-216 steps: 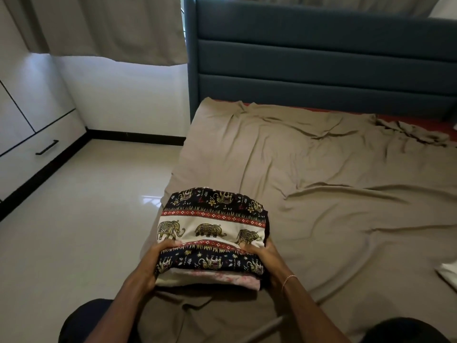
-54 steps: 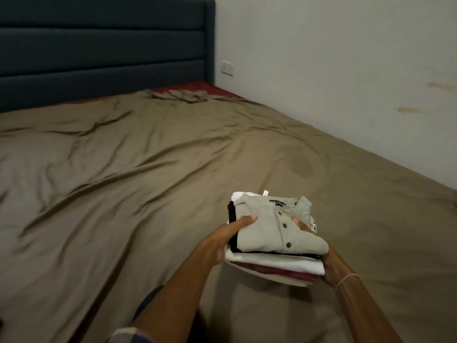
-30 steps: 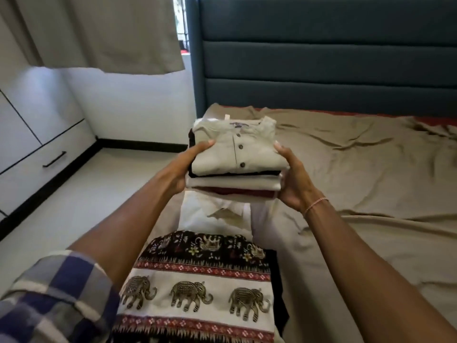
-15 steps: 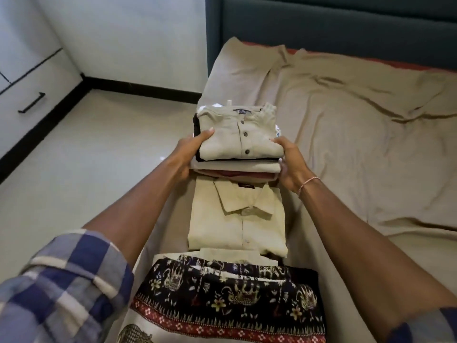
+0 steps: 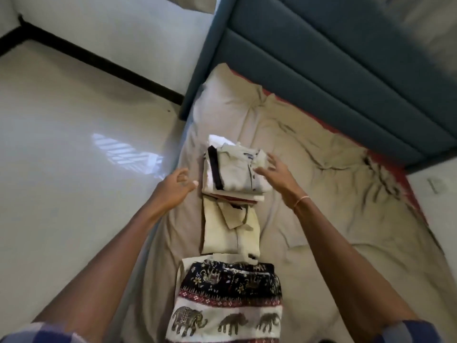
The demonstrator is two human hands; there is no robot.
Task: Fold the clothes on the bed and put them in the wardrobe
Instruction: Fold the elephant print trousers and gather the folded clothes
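Folded stack (image 5: 232,174) sits between left hand's (image 5: 173,190) loosely curled fingers and right hand's (image 5: 279,178) spread ones; collar label (image 5: 248,155) illegible.

Three folded piles in a row along the bed's (image 5: 321,219) left edge.
The far stack (image 5: 210,180) has a beige button shirt (image 5: 238,173) on top; a flat cream collared shirt (image 5: 230,233) lies mid-row; the elephant-print pile (image 5: 227,300) is nearest.

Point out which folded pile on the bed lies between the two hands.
The grey-shirt stack, nearest the headboard. The cream shirt and the elephant-print pile lie closer to the person, below both hands.
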